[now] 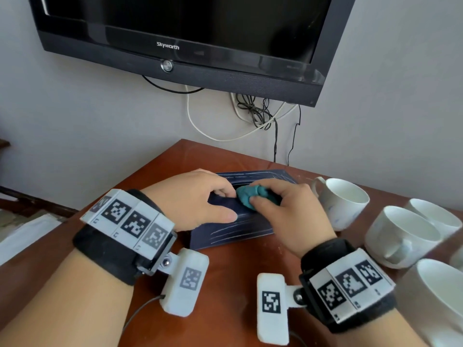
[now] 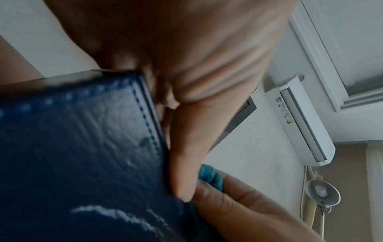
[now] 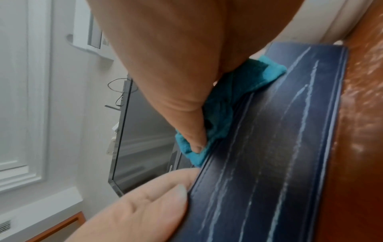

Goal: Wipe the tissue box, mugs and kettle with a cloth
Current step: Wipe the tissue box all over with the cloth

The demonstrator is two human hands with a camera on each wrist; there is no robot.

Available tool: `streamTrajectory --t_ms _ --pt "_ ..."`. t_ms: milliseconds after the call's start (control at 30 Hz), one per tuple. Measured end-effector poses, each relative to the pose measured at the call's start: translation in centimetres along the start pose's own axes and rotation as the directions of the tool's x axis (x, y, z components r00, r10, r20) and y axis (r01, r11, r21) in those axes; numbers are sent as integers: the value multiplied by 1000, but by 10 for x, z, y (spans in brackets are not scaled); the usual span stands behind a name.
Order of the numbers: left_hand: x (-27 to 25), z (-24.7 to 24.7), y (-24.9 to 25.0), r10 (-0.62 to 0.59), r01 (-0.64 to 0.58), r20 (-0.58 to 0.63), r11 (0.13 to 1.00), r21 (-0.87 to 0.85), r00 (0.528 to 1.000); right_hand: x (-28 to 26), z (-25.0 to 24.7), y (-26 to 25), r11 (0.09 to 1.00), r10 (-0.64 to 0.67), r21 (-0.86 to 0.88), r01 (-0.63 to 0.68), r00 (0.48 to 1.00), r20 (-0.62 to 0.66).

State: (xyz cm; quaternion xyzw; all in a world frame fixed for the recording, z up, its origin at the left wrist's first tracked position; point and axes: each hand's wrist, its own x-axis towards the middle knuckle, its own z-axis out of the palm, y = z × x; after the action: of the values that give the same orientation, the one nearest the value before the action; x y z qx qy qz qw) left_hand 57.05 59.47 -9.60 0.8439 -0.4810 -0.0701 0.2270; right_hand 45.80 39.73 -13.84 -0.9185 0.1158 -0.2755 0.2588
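Observation:
A dark blue tissue box (image 1: 240, 221) with pale streaks lies on the brown table (image 1: 220, 284). My left hand (image 1: 200, 199) grips its left end, thumb on the near side and fingers curled over the top. My right hand (image 1: 283, 204) holds a bunched teal cloth (image 1: 250, 195) and presses it on the box top beside the left fingers. The left wrist view shows the box's stitched blue side (image 2: 82, 147) and the cloth (image 2: 211, 175). In the right wrist view the cloth (image 3: 234, 101) lies on the streaked box (image 3: 279, 147). Several white mugs (image 1: 345, 201) stand at the right. No kettle is in view.
A black television (image 1: 175, 33) hangs on the wall above the table, with cables (image 1: 253, 113) dangling behind the box. The mugs crowd the table's right side, the nearest one (image 1: 438, 296) close to my right wrist. The table's left edge drops off near my left forearm.

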Motion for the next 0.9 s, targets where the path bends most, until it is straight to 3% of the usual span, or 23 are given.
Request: streamTrajectory --t_ms 233,367,567,700,900 --pt "-5 -7 -12 -68 68 -2 998 8 998 1 -24 37 975 204 -49 -219 957 -206" --pt "-2 -6 -13 -134 142 -79 984 111 988 0 -19 32 984 167 -33 -177 968 -188" --pt "6 10 18 -91 107 -173 991 83 981 -1 -3 8 998 63 -4 -64 996 -57" --pt "11 22 24 -131 134 -133 991 16 982 -2 0 -4 999 30 -31 -30 1000 4" --pt "7 14 22 -161 156 -51 984 -84 986 2 -8 20 993 112 32 -109 986 -119"
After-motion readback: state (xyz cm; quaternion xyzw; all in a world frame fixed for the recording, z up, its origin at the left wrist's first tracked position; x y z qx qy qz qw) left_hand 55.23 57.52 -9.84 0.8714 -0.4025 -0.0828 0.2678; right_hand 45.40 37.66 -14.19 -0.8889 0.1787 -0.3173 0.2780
